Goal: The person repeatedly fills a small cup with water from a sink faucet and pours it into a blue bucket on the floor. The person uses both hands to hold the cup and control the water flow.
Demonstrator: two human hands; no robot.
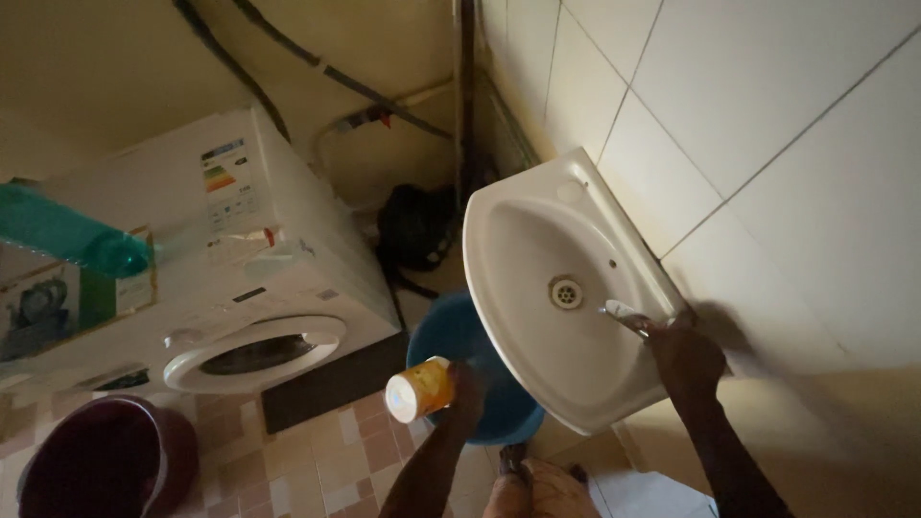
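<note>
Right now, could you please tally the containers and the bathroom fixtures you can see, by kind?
Buckets: 2 (blue bucket, maroon bucket)
Cans: 1 (orange can in the left hand)
Basins: 1 (white basin, right hand at its tap)
Washing machines: 1 (washing machine)
Total: 5

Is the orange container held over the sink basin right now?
No, the left hand holds the orange container beside the sink, above the blue bucket.

one sink (537, 240), two buckets (451, 331), one washing machine (278, 278)
</note>
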